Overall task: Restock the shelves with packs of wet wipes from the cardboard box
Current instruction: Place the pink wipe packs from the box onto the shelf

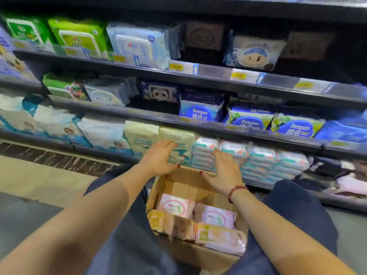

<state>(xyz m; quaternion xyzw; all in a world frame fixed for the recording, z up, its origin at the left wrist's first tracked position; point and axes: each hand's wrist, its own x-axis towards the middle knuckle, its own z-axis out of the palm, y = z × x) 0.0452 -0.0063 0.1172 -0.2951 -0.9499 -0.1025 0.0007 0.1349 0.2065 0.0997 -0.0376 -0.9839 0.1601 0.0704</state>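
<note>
An open cardboard box (178,182) stands on the floor between my knees, with several pink and yellow wet wipe packs (215,215) in its near half. My left hand (160,158) lies flat with straight fingers against a cream pack (178,138) standing on the bottom shelf. Just to its right, my right hand (224,170) is spread open against the stacked white and teal wipe packs (262,157), a red bead bracelet on its wrist. Neither hand grips anything.
The bottom shelf's front rail (248,132) runs just above my hands. Higher shelves carry green, white and blue Deeyeo packs (249,118), with dark gaps at the upper right. Tiled floor (39,179) lies to the left. My knees in dark trousers flank the box.
</note>
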